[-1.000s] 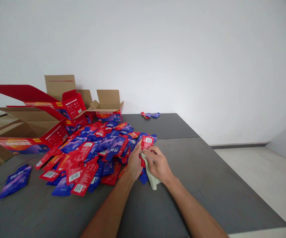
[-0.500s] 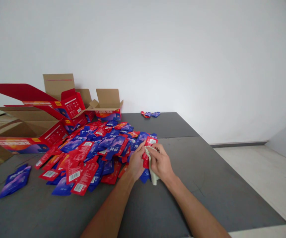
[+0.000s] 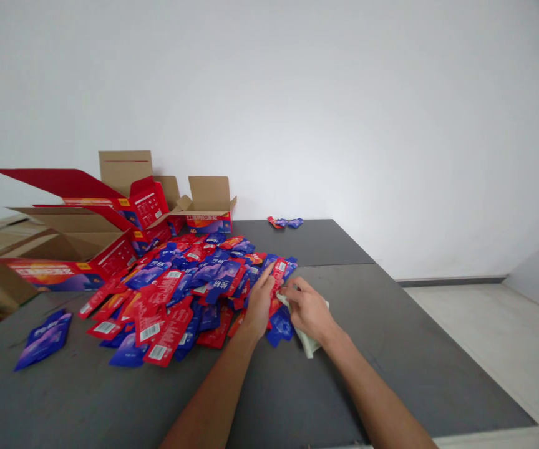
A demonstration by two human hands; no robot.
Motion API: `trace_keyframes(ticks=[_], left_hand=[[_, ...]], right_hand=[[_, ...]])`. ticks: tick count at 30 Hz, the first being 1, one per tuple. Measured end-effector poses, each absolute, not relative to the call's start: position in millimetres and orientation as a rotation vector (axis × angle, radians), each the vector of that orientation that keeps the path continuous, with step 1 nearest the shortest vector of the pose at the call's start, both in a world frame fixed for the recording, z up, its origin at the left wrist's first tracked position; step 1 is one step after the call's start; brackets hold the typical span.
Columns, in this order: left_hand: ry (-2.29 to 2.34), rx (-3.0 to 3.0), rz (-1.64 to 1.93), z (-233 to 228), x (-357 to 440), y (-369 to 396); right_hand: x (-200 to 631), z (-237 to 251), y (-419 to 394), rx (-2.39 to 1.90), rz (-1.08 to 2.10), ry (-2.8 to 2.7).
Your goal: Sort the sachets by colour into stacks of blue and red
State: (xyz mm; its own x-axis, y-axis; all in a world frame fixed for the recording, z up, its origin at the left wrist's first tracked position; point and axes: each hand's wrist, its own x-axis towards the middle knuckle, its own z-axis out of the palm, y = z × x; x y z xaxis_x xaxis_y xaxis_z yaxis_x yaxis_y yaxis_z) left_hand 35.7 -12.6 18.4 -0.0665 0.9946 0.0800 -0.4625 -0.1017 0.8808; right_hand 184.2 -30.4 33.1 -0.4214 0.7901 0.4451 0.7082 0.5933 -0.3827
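From my feed, both bare hands work at the right edge of the sachet pile (image 3: 189, 280), near the middle of the grey table (image 3: 391, 349). My left hand (image 3: 259, 304) rests on the pile's edge with its fingers stretched toward twelve o'clock, and its fingertips touch a red sachet (image 3: 279, 272) that stands slightly raised at the pile's rim. Whether the thumb pinches that sachet from below I cannot tell; the fingers hide it. My right hand (image 3: 310, 312) sits just beside the left, at its three o'clock, curled narrowly around a pale green cloth (image 3: 310, 342); the cloth's loose end trails out under the palm toward five o'clock and lies on the table. The right fingertips come up against the same red sachet from the right side. A blue sachet (image 3: 279, 325) lies between the two wrists, touching the cloth.

The pile of red and blue sachets spreads from the hands toward nine and ten o'clock. Beyond it, at ten o'clock, open cardboard boxes (image 3: 110, 218) with red printed flaps stand along the white wall. A lone blue sachet (image 3: 45, 340) lies apart at nine o'clock, and a few small sachets (image 3: 286, 222) rest at twelve o'clock by the wall.
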Motion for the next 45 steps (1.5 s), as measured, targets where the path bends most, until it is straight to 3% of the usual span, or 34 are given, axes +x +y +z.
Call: trace_keyframes(ticks=[5, 8, 11, 14, 17, 25, 30, 45], left_hand=[[1.231, 1.436, 1.548, 26.2, 27.8, -13.8], [1.596, 1.720, 1.394, 33.2, 24.2, -17.3], [1.923, 1.927, 1.193, 37.3, 20.1, -20.8], [2.060, 2.088, 1.030, 33.7, 13.9, -22.5], [2.073, 2.204, 0.894, 22.2, 6.2, -24.7], [1.967, 2.294, 0.822, -6.4, -13.3, -31.7], [1.966, 2.218, 0.857, -7.7, -22.6, -22.0], [2.107, 2.220, 0.757, -10.3, -48.2, 21.6]], right_hand=[[216.5, 32.4, -16.8, -1.604, 0.154, -2.315], [222.3, 31.0, -17.4, -1.826, -0.022, -2.258], [209.5, 30.7, -26.9, -1.758, -0.117, -2.258], [186.3, 27.4, -37.3, -1.558, -0.008, -2.381], [163.9, 15.2, -41.2, -1.500, 0.091, -2.459], [122.5, -26.7, -18.5, -1.838, 0.294, -2.094], [104.2, -27.2, 6.3, -1.889, 0.369, -1.903], [81.3, -26.7, 63.9, -1.764, 0.500, -2.046]])
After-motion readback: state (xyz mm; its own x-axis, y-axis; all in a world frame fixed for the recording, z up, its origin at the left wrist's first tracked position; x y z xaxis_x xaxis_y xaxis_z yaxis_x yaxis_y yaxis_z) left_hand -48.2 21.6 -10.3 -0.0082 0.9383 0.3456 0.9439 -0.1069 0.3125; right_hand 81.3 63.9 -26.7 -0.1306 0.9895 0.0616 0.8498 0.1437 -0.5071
